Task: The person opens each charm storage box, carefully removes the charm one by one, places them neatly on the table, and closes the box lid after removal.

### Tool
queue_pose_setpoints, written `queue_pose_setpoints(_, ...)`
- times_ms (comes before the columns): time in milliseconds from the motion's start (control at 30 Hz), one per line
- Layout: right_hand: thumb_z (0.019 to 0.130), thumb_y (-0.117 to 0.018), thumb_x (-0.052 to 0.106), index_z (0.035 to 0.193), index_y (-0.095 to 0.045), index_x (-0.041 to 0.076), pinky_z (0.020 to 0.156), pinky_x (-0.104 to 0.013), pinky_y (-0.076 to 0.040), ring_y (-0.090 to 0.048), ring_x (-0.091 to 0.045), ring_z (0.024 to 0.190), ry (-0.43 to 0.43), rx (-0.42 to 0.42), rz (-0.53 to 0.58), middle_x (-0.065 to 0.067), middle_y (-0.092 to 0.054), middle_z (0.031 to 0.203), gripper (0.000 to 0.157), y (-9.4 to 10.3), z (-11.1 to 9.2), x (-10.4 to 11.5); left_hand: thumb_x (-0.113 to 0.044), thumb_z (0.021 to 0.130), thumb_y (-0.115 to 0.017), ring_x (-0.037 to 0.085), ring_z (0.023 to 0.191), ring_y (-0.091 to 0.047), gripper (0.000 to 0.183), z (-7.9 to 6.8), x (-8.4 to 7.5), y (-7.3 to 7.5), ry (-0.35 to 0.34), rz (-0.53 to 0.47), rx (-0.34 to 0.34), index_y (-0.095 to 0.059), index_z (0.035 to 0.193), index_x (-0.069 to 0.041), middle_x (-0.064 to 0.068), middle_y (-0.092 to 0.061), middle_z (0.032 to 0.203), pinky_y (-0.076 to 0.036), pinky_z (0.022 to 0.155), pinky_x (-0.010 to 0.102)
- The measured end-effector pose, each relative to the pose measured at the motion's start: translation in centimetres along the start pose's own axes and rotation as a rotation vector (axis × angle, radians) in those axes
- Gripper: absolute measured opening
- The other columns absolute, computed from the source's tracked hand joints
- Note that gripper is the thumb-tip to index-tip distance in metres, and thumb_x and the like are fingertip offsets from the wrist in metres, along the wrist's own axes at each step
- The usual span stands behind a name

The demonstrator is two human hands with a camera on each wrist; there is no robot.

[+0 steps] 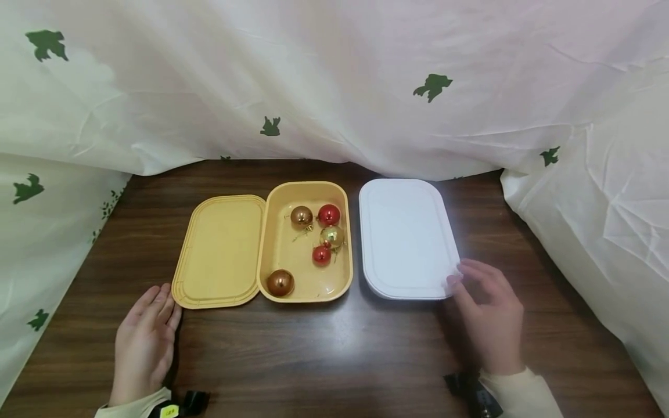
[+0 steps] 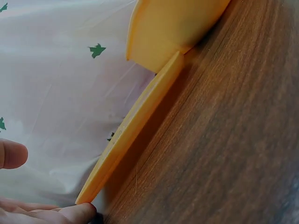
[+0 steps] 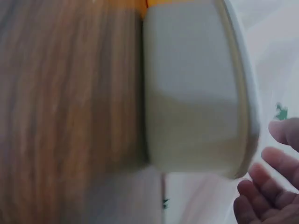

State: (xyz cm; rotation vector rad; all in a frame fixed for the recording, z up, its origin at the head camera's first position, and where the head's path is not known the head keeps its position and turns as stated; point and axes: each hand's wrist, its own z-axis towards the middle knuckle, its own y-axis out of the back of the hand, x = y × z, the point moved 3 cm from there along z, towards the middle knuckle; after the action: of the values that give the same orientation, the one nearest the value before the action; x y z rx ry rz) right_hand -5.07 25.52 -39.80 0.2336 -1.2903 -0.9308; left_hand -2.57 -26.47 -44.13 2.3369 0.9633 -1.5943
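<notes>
A yellow lid (image 1: pixel 222 249) lies on the table, its right edge against a yellow box (image 1: pixel 305 290). My left hand (image 1: pixel 146 342) is at the lid's near-left corner; in the left wrist view its fingertips (image 2: pixel 79 212) touch the lid's edge while the thumb stays apart. At the right stands a white box (image 3: pixel 191 88) with its white lid (image 1: pixel 407 238) on top. My right hand (image 1: pixel 491 316) is by that lid's near-right corner, thumb and fingers spread and holding nothing. Several shiny ornament balls lie in the yellow box, among them a copper ball (image 1: pixel 280 283) and a red ball (image 1: pixel 328 215).
A gold ball (image 1: pixel 331 237) and a small red ball (image 1: pixel 321 255) sit close together in the yellow box. White cloth (image 1: pixel 334 75) with green bird shapes hangs behind and at both sides of the dark wooden table (image 1: pixel 324 360).
</notes>
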Motion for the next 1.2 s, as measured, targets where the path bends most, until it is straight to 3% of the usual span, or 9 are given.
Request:
queue_pose_setpoints(100,0.079,-0.085,0.007,0.106,-0.077,0.004,0.095,-0.003,-0.035,-0.064,-0.025,0.103,0.257,0.012,-0.014,-0.006,-0.071,0.112,0.028,-0.3,-0.6,1.4,-0.023,0.104,-0.055,0.016,0.145,-0.033,0.075,-0.1,0.0,0.0,-0.006,-0.011,0.005,-0.010,0.161,-0.009,0.005,-0.029,0.158,-0.044,0.100,0.016)
queue_pose_setpoints(200,0.072,-0.087,0.000,0.104,-0.077,0.004,0.097,-0.003,-0.035,-0.065,-0.025,0.097,0.433,0.053,-0.008,-0.007,-0.072,0.106,0.034,-0.8,-1.2,2.6,-0.023,0.104,-0.055,0.016,0.146,-0.032,0.074,-0.1,0.0,0.0,-0.010,-0.020,0.006,-0.011,0.161,-0.009,0.005,-0.029,0.159,-0.044,0.100,0.016)
queue_pose_setpoints(367,0.067,-0.090,0.005,0.100,-0.077,0.008,0.093,-0.010,-0.042,-0.062,-0.021,0.094,0.556,0.140,-0.026,-0.004,-0.070,0.099,0.036,-1.8,-1.9,3.5,-0.023,0.103,-0.055,0.016,0.146,-0.032,0.074,-0.4,0.0,0.0,-0.014,-0.021,0.009,-0.012,0.161,-0.010,0.010,-0.024,0.162,-0.044,0.101,0.017)
queue_pose_setpoints(533,0.064,-0.095,0.011,0.101,-0.077,0.008,0.083,-0.029,-0.045,-0.058,-0.020,0.094,0.587,0.218,-0.118,-0.002,-0.068,0.097,0.041,-2.6,-2.0,3.8,-0.022,0.103,-0.057,0.017,0.147,-0.030,0.076,-0.5,-0.1,-0.1,-0.026,-0.039,0.024,-0.011,0.161,-0.010,0.011,-0.021,0.164,-0.045,0.100,0.017)
queue_pose_setpoints(667,0.063,-0.096,0.014,0.101,-0.078,0.009,0.080,-0.034,-0.043,-0.055,-0.019,0.093,0.588,0.265,-0.164,-0.001,-0.064,0.096,0.042,-3.1,-1.9,3.9,-0.019,0.103,-0.056,0.018,0.147,-0.030,0.075,-0.6,-0.3,-0.3,-0.056,-0.078,0.037,-0.010,0.161,-0.007,0.010,-0.022,0.163,-0.046,0.098,0.015)
queue_pose_setpoints(867,0.065,-0.095,0.010,0.101,-0.079,0.010,0.077,-0.034,-0.041,-0.054,-0.019,0.089,0.628,0.284,-0.154,-0.001,-0.062,0.094,0.039,-3.6,-1.6,3.8,-0.016,0.104,-0.055,0.019,0.146,-0.032,0.068,-1.1,-0.6,-0.3,-0.129,-0.118,-0.004,-0.018,0.160,-0.007,0.010,-0.026,0.162,-0.047,0.097,0.014)
queue_pose_setpoints(1000,0.065,-0.095,0.011,0.099,-0.081,0.013,0.075,-0.031,-0.040,-0.051,-0.016,0.088,0.590,0.309,-0.155,0.002,-0.060,0.094,0.037,-3.6,-1.5,3.7,-0.008,0.104,-0.054,0.021,0.146,-0.034,0.061,-1.8,-1.0,-0.8,-0.198,-0.187,-0.006,-0.026,0.158,-0.006,0.013,-0.029,0.161,-0.048,0.097,0.016)
queue_pose_setpoints(1200,0.067,-0.095,0.012,0.099,-0.081,0.015,0.074,-0.029,-0.041,-0.049,-0.014,0.089,0.556,0.330,-0.162,0.004,-0.058,0.094,0.035,-3.5,-1.5,3.8,-0.002,0.100,-0.059,0.021,0.134,-0.052,0.048,-3.2,-2.0,-2.3,-0.342,-0.231,0.026,-0.048,0.146,-0.002,0.018,-0.048,0.149,-0.052,0.094,0.024)
